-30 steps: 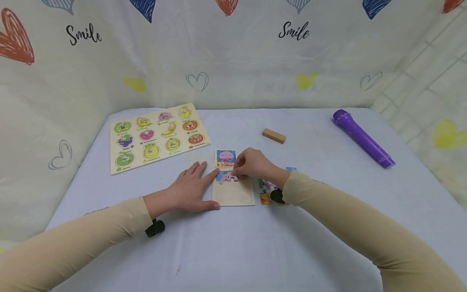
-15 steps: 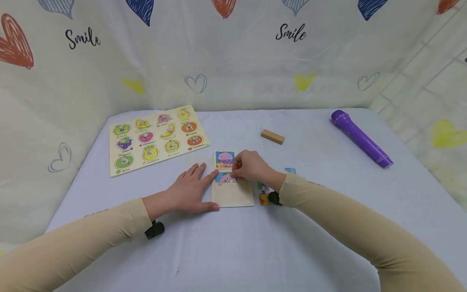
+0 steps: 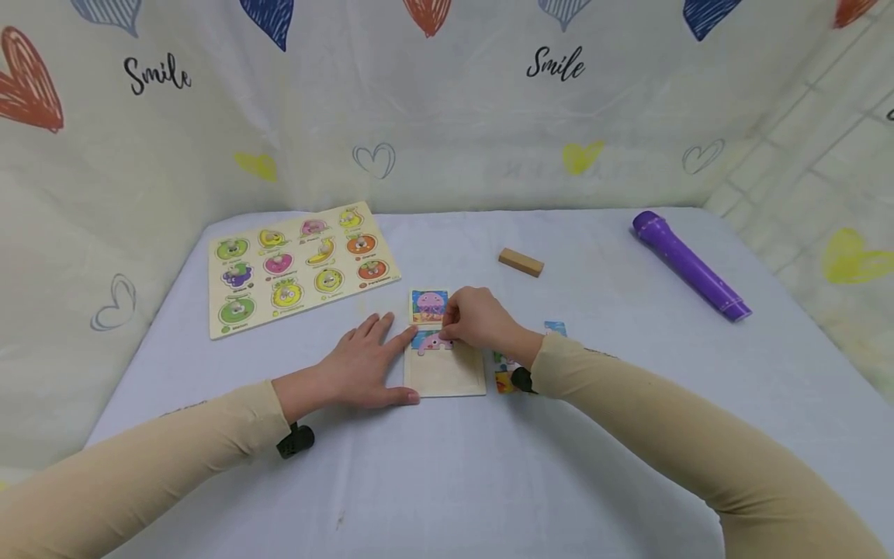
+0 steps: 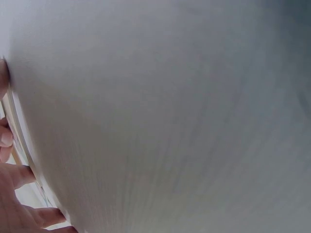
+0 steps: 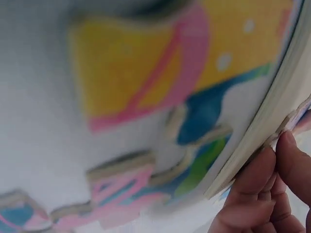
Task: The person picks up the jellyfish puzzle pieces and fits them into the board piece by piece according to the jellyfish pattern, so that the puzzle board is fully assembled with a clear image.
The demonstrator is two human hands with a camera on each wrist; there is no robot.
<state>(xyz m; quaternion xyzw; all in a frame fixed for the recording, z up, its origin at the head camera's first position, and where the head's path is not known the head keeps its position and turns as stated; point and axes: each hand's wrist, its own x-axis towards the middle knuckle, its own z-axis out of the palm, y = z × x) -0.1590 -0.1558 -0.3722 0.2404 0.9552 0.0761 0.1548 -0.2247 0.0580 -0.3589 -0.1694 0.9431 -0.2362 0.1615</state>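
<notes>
A pale wooden puzzle tray (image 3: 443,380) lies on the white cloth in the head view, with a pink-and-blue puzzle piece (image 3: 427,342) in its upper left part. My right hand (image 3: 483,320) pinches that piece between thumb and finger, covering the tray's upper right. My left hand (image 3: 363,369) lies spread on the cloth, its index fingertip and thumb touching the tray's left edge. Above the tray is a small jellyfish picture (image 3: 429,305). In the right wrist view, thumb and finger meet at a piece's edge, beside several loose puzzle pieces (image 5: 121,63).
Loose pieces (image 3: 504,381) lie right of the tray, partly hidden by my right wrist. A fruit puzzle board (image 3: 300,268) is at the back left. Behind the tray lies a wooden block (image 3: 521,262). A purple microphone-shaped tube (image 3: 691,264) rests at the right.
The head view tilts slightly. My right fingertips shift a little left over the pink-and-blue puzzle piece and keep their pinch; the left hand stays in place.
</notes>
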